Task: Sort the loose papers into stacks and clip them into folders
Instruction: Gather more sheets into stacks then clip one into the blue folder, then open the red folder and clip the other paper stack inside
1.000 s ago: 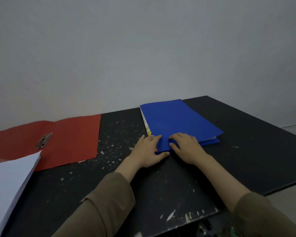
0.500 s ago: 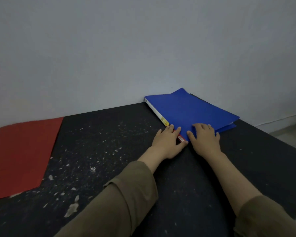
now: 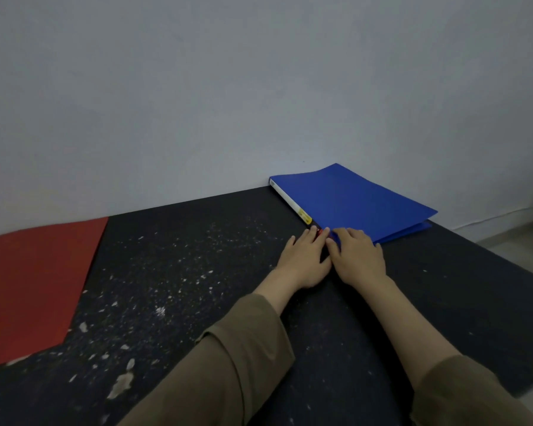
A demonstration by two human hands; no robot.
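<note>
Both grips flat, fingers straight: left hand (image 3: 305, 261) and right hand (image 3: 359, 258) press the near corner of the closed blue plastic folder (image 3: 357, 201) on the speckled black bench (image 3: 197, 272), far edge against the wall.

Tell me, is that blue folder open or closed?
Closed. The blue folder lies flat on the table, its top cover over the bottom one, gaping slightly at the right edge. Both hands rest at its near corner.
</note>
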